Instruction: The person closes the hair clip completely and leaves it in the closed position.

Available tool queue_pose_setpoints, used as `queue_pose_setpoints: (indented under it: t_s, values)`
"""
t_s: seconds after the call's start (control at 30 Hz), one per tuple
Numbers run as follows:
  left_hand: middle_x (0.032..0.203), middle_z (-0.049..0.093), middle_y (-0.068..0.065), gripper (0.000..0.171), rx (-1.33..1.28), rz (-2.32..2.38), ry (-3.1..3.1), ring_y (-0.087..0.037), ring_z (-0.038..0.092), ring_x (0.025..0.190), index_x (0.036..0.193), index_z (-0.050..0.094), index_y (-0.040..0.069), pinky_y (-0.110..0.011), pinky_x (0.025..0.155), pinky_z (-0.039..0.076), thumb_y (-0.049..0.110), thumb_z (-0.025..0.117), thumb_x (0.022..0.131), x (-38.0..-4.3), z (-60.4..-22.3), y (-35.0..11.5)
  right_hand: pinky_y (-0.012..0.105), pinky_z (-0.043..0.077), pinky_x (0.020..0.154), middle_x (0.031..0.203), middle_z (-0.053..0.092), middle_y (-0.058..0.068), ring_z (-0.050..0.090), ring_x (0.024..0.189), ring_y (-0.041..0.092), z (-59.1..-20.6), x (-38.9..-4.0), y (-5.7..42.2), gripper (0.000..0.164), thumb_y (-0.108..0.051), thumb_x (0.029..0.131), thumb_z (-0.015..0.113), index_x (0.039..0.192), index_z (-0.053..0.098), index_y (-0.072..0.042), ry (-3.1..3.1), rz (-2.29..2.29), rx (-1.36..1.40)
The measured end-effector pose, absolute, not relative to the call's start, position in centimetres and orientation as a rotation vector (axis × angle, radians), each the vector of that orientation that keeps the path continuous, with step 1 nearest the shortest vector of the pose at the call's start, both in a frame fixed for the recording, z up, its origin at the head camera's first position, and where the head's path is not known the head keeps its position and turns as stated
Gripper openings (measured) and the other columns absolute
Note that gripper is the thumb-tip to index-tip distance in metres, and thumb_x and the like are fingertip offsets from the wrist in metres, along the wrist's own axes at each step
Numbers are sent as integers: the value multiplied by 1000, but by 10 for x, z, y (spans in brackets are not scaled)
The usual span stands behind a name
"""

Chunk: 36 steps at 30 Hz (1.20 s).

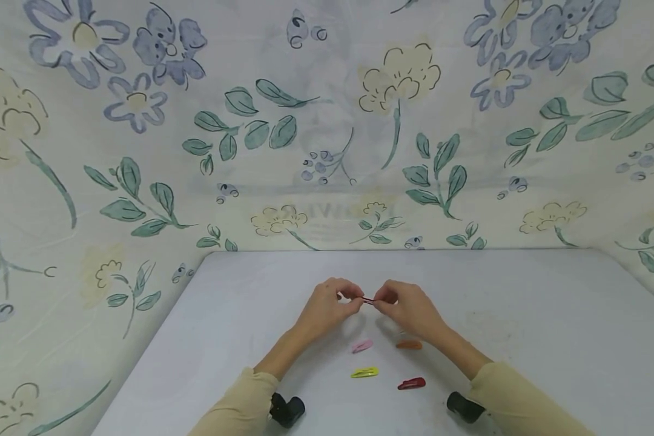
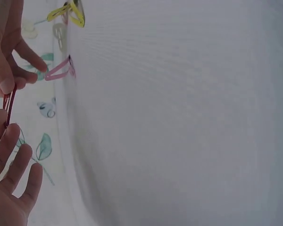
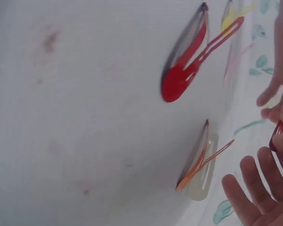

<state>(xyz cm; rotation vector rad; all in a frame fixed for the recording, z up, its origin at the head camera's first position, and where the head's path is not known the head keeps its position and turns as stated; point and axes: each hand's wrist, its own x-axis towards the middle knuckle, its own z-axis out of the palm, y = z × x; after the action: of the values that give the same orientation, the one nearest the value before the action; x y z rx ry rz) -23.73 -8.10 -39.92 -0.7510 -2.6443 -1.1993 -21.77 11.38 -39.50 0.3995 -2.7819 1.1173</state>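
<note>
Between both hands, above the white table, is a dark red snap hair clip. My left hand pinches one end with thumb and forefinger. The other end is pinched by my right hand. In the left wrist view the clip looks thin and edge-on, its ends covered by fingertips. Below the hands lie a pink hair clip, an orange hair clip, a yellow hair clip and a red hair clip. In the right wrist view, the red clip is spread open.
A pale, whitish clip lies beside the orange one in the right wrist view. Flowered cloth hangs behind the table and at its sides. Dark wrist devices show near both sleeves.
</note>
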Motion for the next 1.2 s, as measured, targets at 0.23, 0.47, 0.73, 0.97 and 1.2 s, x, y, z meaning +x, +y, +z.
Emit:
queue_pose_setpoints:
  t_s: [0.23,0.47,0.73,0.97,1.2]
  values:
    - [94,70,1,14,-712,-1266,-2551,-16,59,96,101,73,10,-42,86,52,14,72,88,-239,-398,-75,25,51,69,85,69,-4,59,80,13,-392,-221,119,5,-12,89,72,92,69,-10,-2698,1212,445]
    - [98,69,-1,19,-709,-1331,-2524,-17,60,95,104,71,9,-40,83,52,15,74,86,-239,-396,-70,27,51,72,91,69,0,59,86,17,-387,-224,128,5,-10,93,67,98,68,-9,-2664,1271,446]
    - [98,71,-2,21,-643,-1430,-2458,-19,59,98,106,72,7,-45,88,51,15,74,86,-239,-395,-62,27,50,71,94,69,4,60,87,20,-383,-224,133,7,-13,94,65,100,67,-8,-2646,1343,424]
    - [94,70,0,12,-551,-1525,-2355,-18,59,98,97,73,10,-52,93,45,14,74,86,-238,-396,-57,30,51,74,93,69,2,60,87,19,-383,-222,130,10,-15,93,67,101,67,-10,-2574,1409,382]
    - [90,70,1,8,-489,-1588,-2252,-17,58,97,91,73,11,-50,93,43,14,76,84,-238,-394,-50,33,52,79,95,69,5,61,90,21,-380,-219,125,14,-15,91,71,102,68,-7,-2451,1369,287]
